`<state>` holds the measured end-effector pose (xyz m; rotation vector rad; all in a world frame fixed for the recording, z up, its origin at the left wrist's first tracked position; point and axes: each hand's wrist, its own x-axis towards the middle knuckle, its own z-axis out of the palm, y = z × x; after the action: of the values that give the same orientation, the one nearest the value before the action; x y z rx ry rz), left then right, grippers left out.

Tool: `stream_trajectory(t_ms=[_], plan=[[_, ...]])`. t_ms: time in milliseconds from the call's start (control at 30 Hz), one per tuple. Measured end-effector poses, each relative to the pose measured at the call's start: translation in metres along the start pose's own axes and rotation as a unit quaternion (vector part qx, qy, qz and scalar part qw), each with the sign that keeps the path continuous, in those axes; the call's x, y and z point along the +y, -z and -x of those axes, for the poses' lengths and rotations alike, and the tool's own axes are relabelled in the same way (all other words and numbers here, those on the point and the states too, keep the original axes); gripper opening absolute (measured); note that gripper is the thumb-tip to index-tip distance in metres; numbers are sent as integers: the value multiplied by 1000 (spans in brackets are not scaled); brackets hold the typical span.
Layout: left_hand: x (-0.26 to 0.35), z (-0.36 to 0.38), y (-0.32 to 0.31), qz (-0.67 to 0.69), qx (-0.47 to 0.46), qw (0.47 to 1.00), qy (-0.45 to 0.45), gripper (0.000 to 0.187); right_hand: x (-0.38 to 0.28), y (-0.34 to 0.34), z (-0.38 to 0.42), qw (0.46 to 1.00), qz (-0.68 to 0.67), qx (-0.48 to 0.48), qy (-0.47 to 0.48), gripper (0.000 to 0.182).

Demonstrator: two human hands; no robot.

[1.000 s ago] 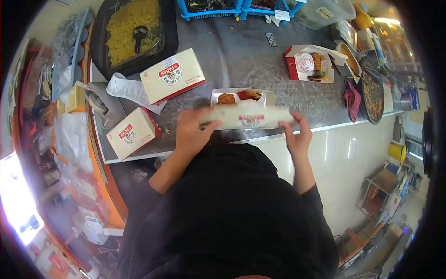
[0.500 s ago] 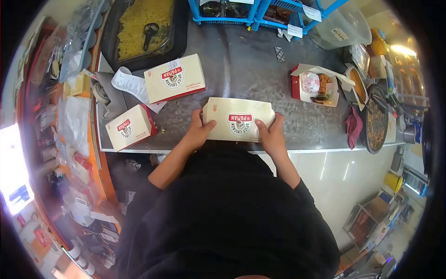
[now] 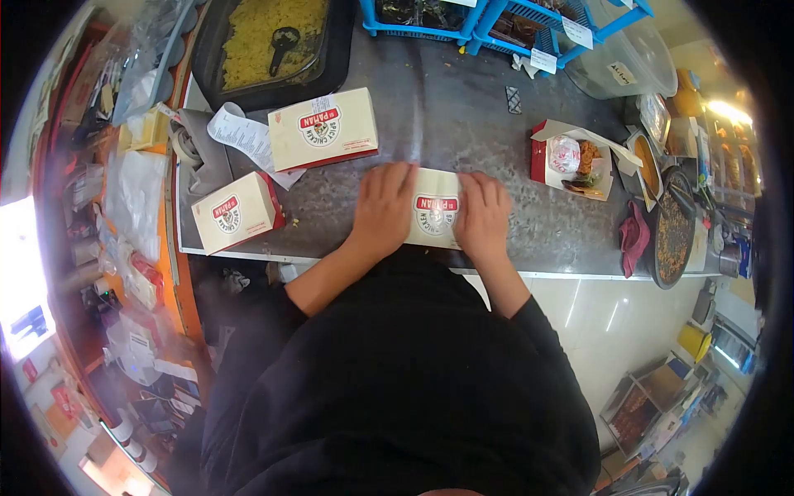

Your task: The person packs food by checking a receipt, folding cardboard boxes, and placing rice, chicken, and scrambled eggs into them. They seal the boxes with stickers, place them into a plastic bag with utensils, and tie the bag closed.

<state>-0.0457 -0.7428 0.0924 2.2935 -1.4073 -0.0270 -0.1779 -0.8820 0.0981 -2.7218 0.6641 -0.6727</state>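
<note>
A cream box with a red and black chicken logo (image 3: 436, 208) lies near the counter's front edge, between my hands. My left hand (image 3: 385, 202) lies over its left end, fingers together and bent over the far edge. On the right end rests my right hand (image 3: 485, 211), its fingers curled over the box in the same way. Both thumbs are mostly hidden. A closed box of the same print (image 3: 324, 131) sits behind to the left, and a smaller closed one (image 3: 236, 215) stands nearer the left edge. A long paper receipt (image 3: 244, 139) lies between them.
An open box with a wrapped item and fried chicken (image 3: 571, 161) is at the right. A black tray of yellow rice (image 3: 269, 50) holds a scoop. Blue baskets (image 3: 463, 35), a clear tub (image 3: 624, 66), a maroon cloth (image 3: 634, 238) and a round pan (image 3: 674, 231) stand around.
My hands have moved from gripping the box's two ends to lying over its top, closer together. The box now lies lower on the counter. The camera view has shifted slightly.
</note>
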Motion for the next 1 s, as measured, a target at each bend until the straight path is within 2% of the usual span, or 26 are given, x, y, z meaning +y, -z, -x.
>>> stream_trajectory(t_ms=[33, 200, 267, 367, 467, 500, 533, 567, 633, 733, 767, 833, 1000], plan=[[0, -3, -3, 0, 13, 998, -63, 49, 1, -6, -1, 1000, -10, -3, 2, 24], [-2, -5, -1, 46, -29, 997, -51, 53, 7, -19, -2, 997, -66, -30, -12, 12], [-1, -5, 1, 55, -32, 997, -50, 55, 5, -16, 2, 997, -77, 21, 7, 12], [-1, 1, -3, 27, -17, 998, -61, 67, 6, -17, 4, 996, -79, 46, 9, 14], [5, -7, 12, 21, -21, 992, -125, 84, 3, -13, -2, 996, -55, 69, -11, 18], [4, -6, 13, 25, -51, 990, -130, 91, 4, -10, -6, 995, -45, 83, -17, 19], [2, -6, 14, 28, -81, 987, -136, 98, 14, -11, -6, 996, -43, 66, -41, 23], [-1, -4, 16, 31, -111, 983, -140, 105, 27, -6, -15, 991, -12, 112, -78, 23], [-9, 2, 23, 17, -141, 983, -115, 107, 59, 3, -37, 966, 49, 200, -155, 24], [-24, 11, 44, -5, -180, 981, -78, 108, 104, -1, -43, 946, 156, 179, -222, 21], [-28, 14, 54, -13, -192, 979, -65, 108, 111, -1, -36, 956, 162, 113, -219, 19], [-37, 22, 70, -36, -179, 983, -38, 106, 116, -1, -33, 965, 165, -23, -203, 16], [-39, 26, 102, -91, -198, 976, 25, 111, 73, 33, 25, 977, 113, -138, -115, 12]])
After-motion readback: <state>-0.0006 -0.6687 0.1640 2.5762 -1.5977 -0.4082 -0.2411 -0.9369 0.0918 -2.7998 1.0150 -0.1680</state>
